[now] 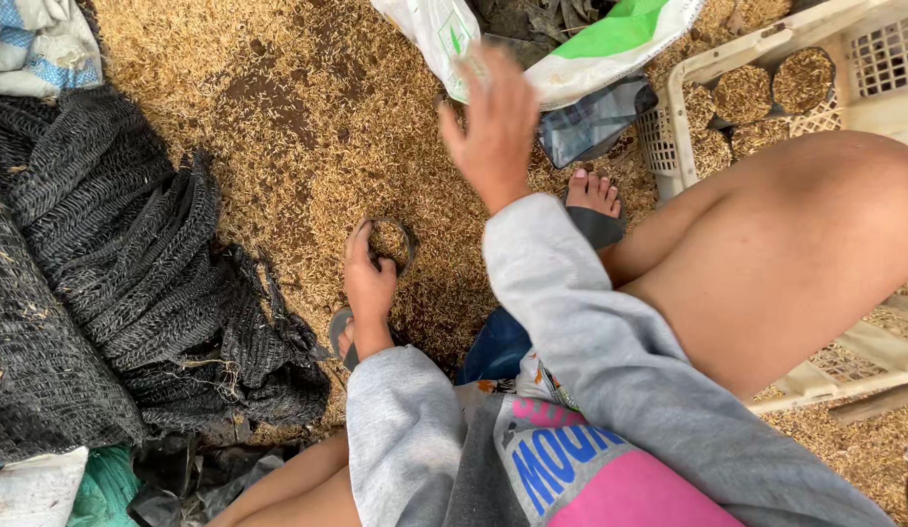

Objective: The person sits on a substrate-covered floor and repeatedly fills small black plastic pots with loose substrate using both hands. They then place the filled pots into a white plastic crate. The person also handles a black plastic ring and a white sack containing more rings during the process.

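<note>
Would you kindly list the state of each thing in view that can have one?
Left hand: holding a small round pot.
Small round pot: filled with husk, resting on the husk-covered ground.
Right hand: open, fingers spread, raised, blurred.
Crate: tilted, holding filled pots.
Black netting: bunched in a heap.
White and green bag: crumpled, lying down.

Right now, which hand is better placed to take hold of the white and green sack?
Likely the right hand: raised beside the sack, empty. Left hand is low, holding the small husk-filled pot.
</note>
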